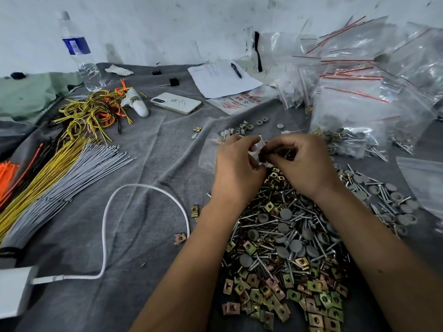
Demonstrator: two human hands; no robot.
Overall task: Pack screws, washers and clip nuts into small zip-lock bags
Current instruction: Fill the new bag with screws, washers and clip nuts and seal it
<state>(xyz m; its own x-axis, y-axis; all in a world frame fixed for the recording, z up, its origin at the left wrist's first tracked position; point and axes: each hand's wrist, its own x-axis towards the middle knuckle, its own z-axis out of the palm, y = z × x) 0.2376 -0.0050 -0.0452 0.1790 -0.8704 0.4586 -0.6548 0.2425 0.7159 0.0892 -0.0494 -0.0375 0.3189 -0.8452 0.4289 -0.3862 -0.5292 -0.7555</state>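
Hundreds of loose fasteners lie heaped on the grey cloth (148,168) beneath both wrists: silver screws (266,223), grey round washers (286,213) and brass-coloured square clip nuts (255,295); beyond the right hand stands a pile of filled clear zip-lock bags with red seal lines (354,111); between the hands a small clear zip-lock bag (209,154) is held up over the far edge of the heap. The left hand (236,167) pinches the bag's mouth; the right hand (304,161), touching it, is curled round a few dark pieces, which ones I cannot tell. The likely risk: the thin mouth closes or slips as the pieces go in, and they drop back into the heap, spoiling the count; a screw tip could also pierce the film.
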